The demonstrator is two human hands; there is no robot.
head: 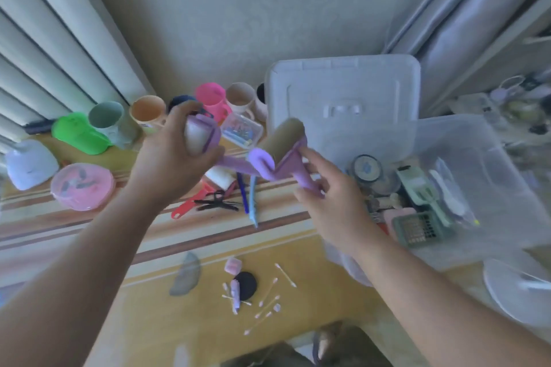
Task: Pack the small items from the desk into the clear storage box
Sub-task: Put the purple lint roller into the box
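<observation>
My left hand point(176, 155) grips a purple lint roller with a white roll point(198, 137), held above the desk. My right hand point(331, 202) holds the handle of a second purple lint roller point(283, 158) whose roll is bare cardboard, forefinger stretched along its frame. The clear storage box point(465, 140) stands at the right, with a round tin, green graters and other small items inside. On the desk lie a red-handled lint roller point(220, 180), pens point(247, 197), a black hair clip point(217, 202), cotton swabs point(268, 295), a black pad point(246, 284) and a small pink case point(232, 264).
The box's lid point(343, 92) leans against the wall behind it. Several cups point(149, 115), a green container point(79, 132), a pink lidded bowl point(82, 186) and a small clip box point(241, 129) line the desk's back. A white plate point(515, 289) sits at the right front.
</observation>
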